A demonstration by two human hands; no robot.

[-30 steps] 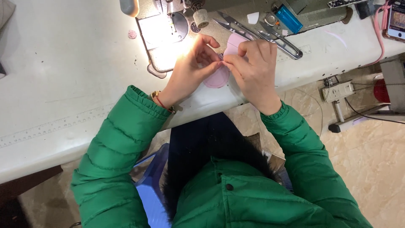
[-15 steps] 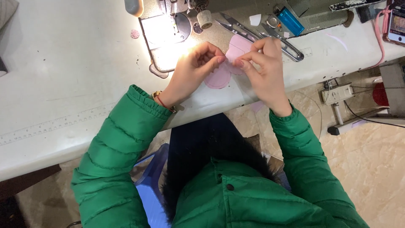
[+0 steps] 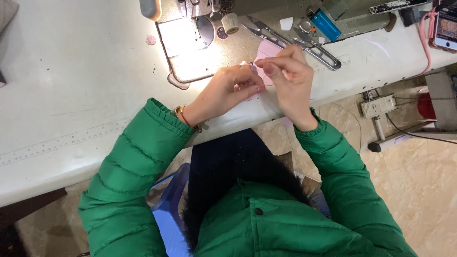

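Fingers of both hands pinched shut on pink fabric

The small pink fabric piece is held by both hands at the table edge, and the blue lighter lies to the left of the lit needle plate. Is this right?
Not quite. In the head view, both hands, left hand and right hand, do hold the small pink fabric piece at the white table edge, but the blue lighter lies right of the lit needle plate.

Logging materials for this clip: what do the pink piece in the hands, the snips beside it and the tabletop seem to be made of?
Pink piece: thin, matte, probably fabric. Snips: bright, reflective, apparently bare metal. Tabletop: smooth white, scuffed, maybe laminate. Left hand and right hand pinch the piece.
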